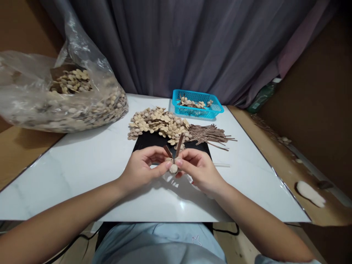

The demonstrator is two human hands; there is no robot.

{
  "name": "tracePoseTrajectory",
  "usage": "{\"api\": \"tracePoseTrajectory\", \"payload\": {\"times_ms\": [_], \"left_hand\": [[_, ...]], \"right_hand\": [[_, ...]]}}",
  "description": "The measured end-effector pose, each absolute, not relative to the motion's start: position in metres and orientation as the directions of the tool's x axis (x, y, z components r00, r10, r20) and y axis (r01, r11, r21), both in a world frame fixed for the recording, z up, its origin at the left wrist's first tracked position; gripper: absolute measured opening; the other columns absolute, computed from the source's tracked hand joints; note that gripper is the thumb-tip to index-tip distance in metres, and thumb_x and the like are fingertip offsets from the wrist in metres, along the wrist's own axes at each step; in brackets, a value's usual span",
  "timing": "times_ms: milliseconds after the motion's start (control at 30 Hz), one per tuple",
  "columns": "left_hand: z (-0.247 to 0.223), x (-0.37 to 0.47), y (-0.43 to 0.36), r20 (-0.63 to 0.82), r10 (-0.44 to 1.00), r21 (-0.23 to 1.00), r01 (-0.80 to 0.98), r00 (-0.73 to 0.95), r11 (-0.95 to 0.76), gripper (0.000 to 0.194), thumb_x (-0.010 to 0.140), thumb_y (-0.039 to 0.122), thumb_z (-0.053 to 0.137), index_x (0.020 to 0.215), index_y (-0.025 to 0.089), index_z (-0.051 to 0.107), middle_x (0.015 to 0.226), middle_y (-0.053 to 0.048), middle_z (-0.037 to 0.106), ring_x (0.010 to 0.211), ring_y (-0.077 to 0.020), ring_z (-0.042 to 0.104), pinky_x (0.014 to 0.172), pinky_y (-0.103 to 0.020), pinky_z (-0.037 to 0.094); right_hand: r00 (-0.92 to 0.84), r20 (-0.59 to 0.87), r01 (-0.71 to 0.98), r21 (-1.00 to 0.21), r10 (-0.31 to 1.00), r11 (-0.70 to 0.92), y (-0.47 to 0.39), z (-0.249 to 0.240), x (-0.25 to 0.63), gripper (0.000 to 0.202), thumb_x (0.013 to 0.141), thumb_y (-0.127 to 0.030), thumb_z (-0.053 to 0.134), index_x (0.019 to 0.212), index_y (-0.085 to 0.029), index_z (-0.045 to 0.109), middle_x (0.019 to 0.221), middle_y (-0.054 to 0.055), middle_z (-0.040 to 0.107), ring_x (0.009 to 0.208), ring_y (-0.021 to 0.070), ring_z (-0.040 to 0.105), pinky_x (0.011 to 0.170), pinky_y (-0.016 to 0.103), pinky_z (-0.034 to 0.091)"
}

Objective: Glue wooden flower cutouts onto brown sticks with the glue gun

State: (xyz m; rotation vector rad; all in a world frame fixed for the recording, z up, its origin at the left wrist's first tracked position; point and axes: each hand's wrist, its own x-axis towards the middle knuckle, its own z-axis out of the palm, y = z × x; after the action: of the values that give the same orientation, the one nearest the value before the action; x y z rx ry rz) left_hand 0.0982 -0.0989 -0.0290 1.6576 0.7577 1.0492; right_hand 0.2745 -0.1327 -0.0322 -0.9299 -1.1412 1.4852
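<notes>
Over the near edge of a black mat (147, 142), my left hand (144, 165) and my right hand (202, 170) meet and pinch a small pale flower-shaped piece (173, 169) from its two sides. A brown patterned ribbon strip (179, 145) rises from the piece in a V, its two ends pointing away from me. Thumbs and fingers cover most of the flower, so how the ribbon passes through it is hidden. Just beyond my hands lies a heap of beige flower-shaped pieces (161, 123), with a bundle of brown ribbon strips (211, 135) to its right.
A blue plastic basket (199, 112) with flowers and strips stands at the back of the white table (96, 172). At the left bulges a clear plastic bag (90, 113) full of flower pieces. A grey curtain (165, 47) hangs behind; a green bottle (264, 96) leans back right.
</notes>
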Motion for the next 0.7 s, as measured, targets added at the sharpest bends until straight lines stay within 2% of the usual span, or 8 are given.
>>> {"api": "tracePoseTrajectory", "payload": {"times_ms": [100, 267, 400, 467, 533, 633, 700], "left_hand": [[-0.03, 0.099, -0.098, 0.287, 0.872, 0.955, -0.046, 0.396, -0.293, 0.025, 0.071, 0.025, 0.074, 0.09, 0.014, 0.061, 0.077, -0.005, 0.073, 0.067, -0.0164, 0.07, 0.059, -0.022, 0.057], [-0.033, 0.099, -0.099, 0.272, 0.886, 0.962, -0.081, 0.377, -0.261, 0.025, 0.071, 0.025, 0.074, 0.086, 0.016, 0.057, 0.07, -0.002, 0.071, 0.06, -0.0138, 0.069, 0.054, -0.019, 0.055], [-0.036, 0.097, -0.1, 0.407, 0.839, 0.91, -0.085, 0.361, -0.405, 0.02, 0.073, 0.018, 0.071, 0.085, 0.017, 0.055, 0.071, 0.0, 0.068, 0.06, -0.0112, 0.067, 0.054, -0.017, 0.054], [-0.037, 0.095, -0.099, 0.569, 0.748, 0.809, -0.07, 0.341, -0.583, 0.019, 0.074, 0.013, 0.07, 0.086, 0.018, 0.057, 0.077, -0.001, 0.068, 0.069, -0.0125, 0.068, 0.061, -0.02, 0.056], [-0.038, 0.093, -0.097, 0.716, 0.603, 0.647, -0.012, 0.352, -0.762, 0.018, 0.075, 0.01, 0.068, 0.089, 0.019, 0.062, 0.087, -0.003, 0.068, 0.081, -0.0152, 0.068, 0.072, -0.025, 0.057], [-0.036, 0.091, -0.096, 0.796, 0.456, 0.45, 0.115, 0.399, -0.886, 0.022, 0.077, 0.007, 0.065, 0.095, 0.018, 0.068, 0.104, -0.007, 0.065, 0.09, -0.0159, 0.066, 0.078, -0.026, 0.056], [-0.035, 0.09, -0.096, 0.807, 0.43, 0.416, 0.128, 0.403, -0.9, 0.025, 0.078, 0.005, 0.063, 0.099, 0.017, 0.068, 0.114, -0.009, 0.061, 0.086, -0.0135, 0.066, 0.076, -0.024, 0.056]], "right_hand": [[-0.203, 0.007, -0.281, -0.958, 0.979, -0.051, -0.133, -0.034, 0.275, 0.022, 0.07, -0.032, 0.078, 0.073, -0.014, 0.065, 0.067, 0.0, 0.065, 0.056, 0.009, 0.06, 0.052, 0.021, 0.056], [-0.226, 0.008, -0.33, -0.941, 0.974, -0.069, -0.132, -0.038, 0.276, 0.017, 0.073, -0.03, 0.076, 0.073, -0.016, 0.066, 0.063, -0.001, 0.066, 0.053, 0.0094, 0.061, 0.052, 0.022, 0.058], [-0.247, 0.033, -0.354, -0.933, 0.968, -0.059, -0.134, -0.037, 0.277, 0.014, 0.074, -0.028, 0.075, 0.074, -0.017, 0.067, 0.063, -0.001, 0.067, 0.052, 0.0105, 0.063, 0.052, 0.024, 0.059], [-0.229, 0.043, -0.313, -0.949, 0.973, -0.032, -0.135, -0.034, 0.277, 0.013, 0.074, -0.027, 0.075, 0.075, -0.016, 0.068, 0.065, 0.0, 0.069, 0.054, 0.0113, 0.064, 0.051, 0.022, 0.058], [-0.189, 0.052, -0.25, -0.968, 0.981, 0.003, -0.137, -0.03, 0.277, 0.014, 0.074, -0.027, 0.075, 0.076, -0.016, 0.069, 0.066, 0.001, 0.07, 0.055, 0.0117, 0.065, 0.052, 0.022, 0.057], [-0.14, 0.078, -0.177, -0.983, 0.987, 0.052, -0.138, -0.027, 0.276, 0.015, 0.073, -0.028, 0.076, 0.075, -0.015, 0.07, 0.065, 0.001, 0.07, 0.054, 0.0112, 0.064, 0.051, 0.021, 0.055], [-0.13, 0.091, -0.156, -0.985, 0.987, 0.071, -0.138, -0.026, 0.275, 0.014, 0.073, -0.028, 0.075, 0.075, -0.015, 0.07, 0.064, 0.001, 0.07, 0.052, 0.0104, 0.062, 0.048, 0.02, 0.053]]}}
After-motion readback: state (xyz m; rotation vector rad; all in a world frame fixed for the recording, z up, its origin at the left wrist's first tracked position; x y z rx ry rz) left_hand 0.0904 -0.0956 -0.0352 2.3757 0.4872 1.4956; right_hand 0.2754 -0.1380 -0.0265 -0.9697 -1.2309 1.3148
